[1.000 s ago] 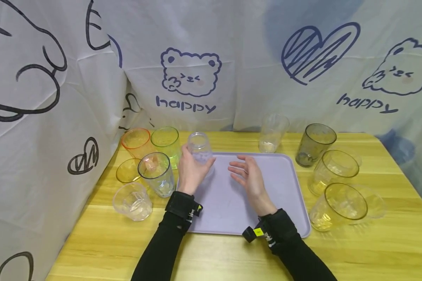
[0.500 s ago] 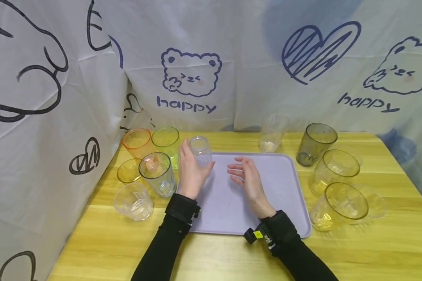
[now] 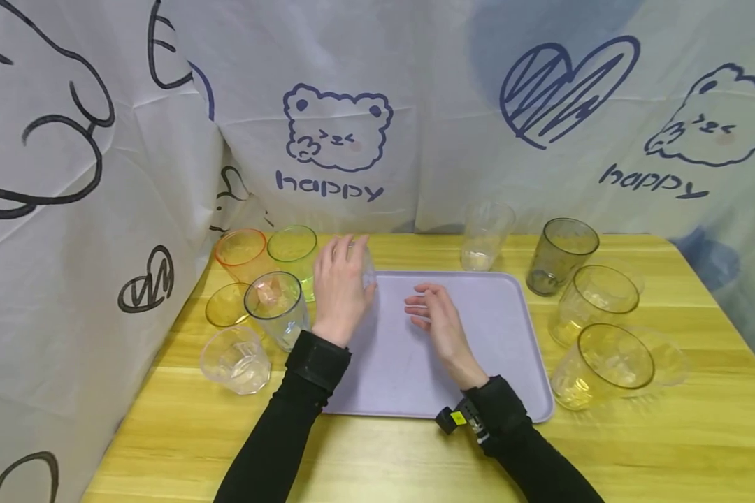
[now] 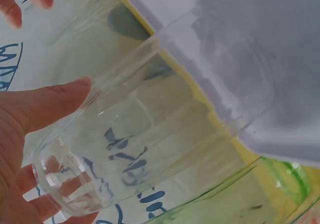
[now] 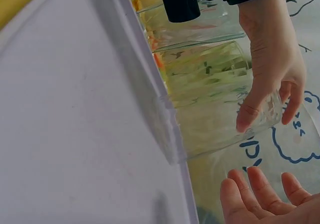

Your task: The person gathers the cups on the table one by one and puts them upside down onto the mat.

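Observation:
My left hand curls round the narrow end of a clear drinking glass, fingers over its top. In the head view the hand hides most of that glass. Its wide end points down at the back left corner of the lilac tray. Close beside it on the left stands a green-rimmed glass. Over the middle of the tray, my right hand hovers with loosely bent fingers and holds nothing; in the right wrist view its fingertips are apart from the glass.
Left of the tray stand an orange-rimmed glass, a blue-rimmed glass, an amber glass and a short clear glass. A tall clear glass, a grey glass and yellowish glasses line the back and right.
The glass has come down slightly, and my left hand has turned so its back faces the head camera, fingers now over the glass's top. My right hand has hardly moved.

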{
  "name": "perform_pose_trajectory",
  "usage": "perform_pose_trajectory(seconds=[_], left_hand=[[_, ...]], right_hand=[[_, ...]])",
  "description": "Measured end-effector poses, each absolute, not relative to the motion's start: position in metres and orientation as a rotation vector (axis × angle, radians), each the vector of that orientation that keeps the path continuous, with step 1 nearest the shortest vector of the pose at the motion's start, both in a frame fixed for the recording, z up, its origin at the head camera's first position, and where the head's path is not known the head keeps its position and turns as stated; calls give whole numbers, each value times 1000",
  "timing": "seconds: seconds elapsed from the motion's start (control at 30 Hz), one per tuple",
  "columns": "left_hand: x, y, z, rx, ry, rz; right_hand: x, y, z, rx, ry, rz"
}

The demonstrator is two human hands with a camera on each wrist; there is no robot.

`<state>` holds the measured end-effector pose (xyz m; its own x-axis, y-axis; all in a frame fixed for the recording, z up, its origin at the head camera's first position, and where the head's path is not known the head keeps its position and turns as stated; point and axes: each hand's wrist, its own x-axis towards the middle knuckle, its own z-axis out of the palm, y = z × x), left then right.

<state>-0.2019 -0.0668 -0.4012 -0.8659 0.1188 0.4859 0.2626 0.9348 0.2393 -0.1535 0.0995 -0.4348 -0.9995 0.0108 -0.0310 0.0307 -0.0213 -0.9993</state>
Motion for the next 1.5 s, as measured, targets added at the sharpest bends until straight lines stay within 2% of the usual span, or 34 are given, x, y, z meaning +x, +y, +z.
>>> perform_pose_trajectory(seconds=[0.87, 1.07, 1.27, 1.5], left_hand=[[-219, -74, -408, -215, -2609, -377], [-206, -70, -411, -328, -2528, -375], [-183, -61, -414, -469, -2427, -657], [-159, -54, -430, -482, -2480, -925]], right_hand=[[-152, 96, -447, -96, 2299, -2144], [-150, 98, -448, -93, 2314, -2164], [-146, 102, -447, -90, 2318, -2243], [-142, 105, -451, -99, 2345, -2237]])
